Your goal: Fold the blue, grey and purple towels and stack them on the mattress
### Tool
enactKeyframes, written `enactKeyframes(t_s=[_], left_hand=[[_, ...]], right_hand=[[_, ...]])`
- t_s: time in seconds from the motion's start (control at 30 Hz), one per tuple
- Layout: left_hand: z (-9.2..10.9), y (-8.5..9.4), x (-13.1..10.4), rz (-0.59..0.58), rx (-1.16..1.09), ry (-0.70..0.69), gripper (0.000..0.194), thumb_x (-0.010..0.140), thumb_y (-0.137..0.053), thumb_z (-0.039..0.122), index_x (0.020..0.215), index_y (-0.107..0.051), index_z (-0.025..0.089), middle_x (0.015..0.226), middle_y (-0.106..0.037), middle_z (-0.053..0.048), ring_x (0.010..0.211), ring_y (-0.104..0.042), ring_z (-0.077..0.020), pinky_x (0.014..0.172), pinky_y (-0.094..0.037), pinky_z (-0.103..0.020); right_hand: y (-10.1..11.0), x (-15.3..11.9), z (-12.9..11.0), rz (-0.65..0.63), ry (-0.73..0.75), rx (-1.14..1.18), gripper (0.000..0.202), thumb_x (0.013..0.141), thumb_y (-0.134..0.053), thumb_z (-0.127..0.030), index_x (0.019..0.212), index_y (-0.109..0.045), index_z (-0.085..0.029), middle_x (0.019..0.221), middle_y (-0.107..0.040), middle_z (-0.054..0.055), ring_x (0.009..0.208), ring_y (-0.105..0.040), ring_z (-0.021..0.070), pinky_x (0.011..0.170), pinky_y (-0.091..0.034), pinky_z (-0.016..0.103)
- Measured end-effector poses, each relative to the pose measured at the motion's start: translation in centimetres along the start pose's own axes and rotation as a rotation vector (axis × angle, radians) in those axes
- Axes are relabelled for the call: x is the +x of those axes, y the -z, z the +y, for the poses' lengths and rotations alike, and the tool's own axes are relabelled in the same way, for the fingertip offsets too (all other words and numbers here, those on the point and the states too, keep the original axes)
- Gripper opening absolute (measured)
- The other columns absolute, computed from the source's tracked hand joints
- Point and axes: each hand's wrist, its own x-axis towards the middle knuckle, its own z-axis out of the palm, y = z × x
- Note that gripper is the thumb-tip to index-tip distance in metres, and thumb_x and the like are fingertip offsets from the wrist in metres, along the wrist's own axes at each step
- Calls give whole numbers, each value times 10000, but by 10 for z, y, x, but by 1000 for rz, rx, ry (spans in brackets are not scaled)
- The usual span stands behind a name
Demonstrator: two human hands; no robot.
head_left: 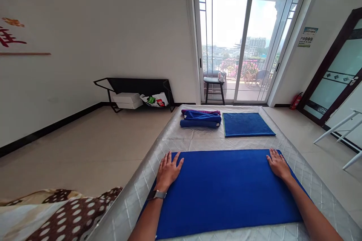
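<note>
A blue cloth (226, 192) is spread out flat on the silvery quilted mattress (175, 143). My left hand (169, 171) lies palm down on the cloth's far left corner, fingers apart, with a watch on the wrist. On the far right corner rests my right hand (278, 165), flat and with its fingers stretched out. Neither hand grips anything. Beyond the spread cloth, a stack of rolled or folded blue and purple cloths (200, 118) sits on the left, and a flat blue cloth with a green edge (247, 124) lies on the right.
A brown polka-dot fabric (76, 214) is at the lower left, beside the mattress. A black rack (138, 84) holding white boxes stands by the wall. A stool (214, 81) is near the glass door. White furniture legs (336, 128) and a fire extinguisher (296, 101) are at the right.
</note>
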Motion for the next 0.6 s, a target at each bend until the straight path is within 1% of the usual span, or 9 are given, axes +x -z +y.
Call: enactKeyframes(t_s=[0.03, 0.1, 0.27, 0.33, 0.4, 0.47, 0.5, 0.57, 0.6], left_hand=[[0, 0, 0, -2, 5, -1, 578, 990, -364, 482, 1500, -424, 216, 1583, -359, -168, 1452, -334, -337, 1165, -281, -492], [0, 1, 0, -8, 12, -5, 583, 988, -371, 483, 1502, -418, 212, 1580, -362, -171, 1451, -336, -336, 1165, -281, -492], [1, 5, -1, -19, 10, -14, 590, 989, -352, 498, 1503, -416, 216, 1585, -357, -164, 1453, -330, -339, 1165, -278, -502], [3, 6, -1, -20, 6, -15, 593, 991, -337, 500, 1502, -416, 212, 1587, -351, -164, 1457, -322, -341, 1168, -271, -502], [4, 5, -1, -13, -4, -11, 593, 989, -332, 501, 1498, -423, 211, 1590, -348, -158, 1460, -314, -345, 1168, -269, -507], [4, 4, -1, -3, -16, -10, 592, 984, -338, 503, 1494, -430, 215, 1593, -347, -148, 1461, -310, -348, 1166, -271, -514], [4, 4, -1, 0, -21, -12, 594, 981, -345, 504, 1493, -430, 215, 1593, -347, -146, 1462, -307, -348, 1165, -272, -515], [4, 3, 0, 0, -30, -15, 601, 977, -353, 508, 1495, -427, 211, 1595, -344, -147, 1465, -301, -349, 1166, -270, -515], [4, 2, 0, -1, -34, -15, 604, 978, -352, 510, 1498, -423, 210, 1596, -342, -147, 1466, -298, -349, 1166, -268, -515]], right_hand=[[-1, 1, 7, 3, -19, -3, 656, 992, -166, -412, 1555, -280, -95, 1618, -296, 104, 1500, -240, 230, 1216, -219, 460], [-2, 1, 12, -5, -47, -3, 669, 991, -162, -420, 1556, -268, -78, 1621, -291, 104, 1503, -230, 227, 1225, -202, 438], [5, 1, 6, -52, -99, -6, 657, 992, -186, -413, 1563, -254, -95, 1627, -284, 92, 1508, -213, 220, 1230, -178, 414], [10, 2, 4, -55, -143, -1, 647, 993, -181, -404, 1561, -270, -107, 1623, -292, 102, 1505, -224, 235, 1219, -200, 439], [16, 1, -3, -34, -214, -5, 643, 992, -180, -388, 1543, -314, -87, 1607, -316, 140, 1495, -252, 271, 1202, -228, 483], [22, -2, -23, 22, -232, -23, 624, 990, -197, -354, 1514, -373, -66, 1588, -347, 167, 1486, -270, 300, 1191, -233, 512], [24, -5, -39, 52, -198, -28, 607, 989, -210, -334, 1499, -403, -69, 1582, -360, 164, 1485, -273, 301, 1191, -227, 511], [26, -14, -82, 94, -47, -9, 569, 988, -234, -299, 1480, -448, -109, 1578, -381, 129, 1487, -273, 276, 1201, -212, 482], [26, -20, -107, 84, 59, 23, 557, 993, -245, -307, 1476, -460, -134, 1577, -387, 111, 1484, -283, 262, 1203, -213, 462]])
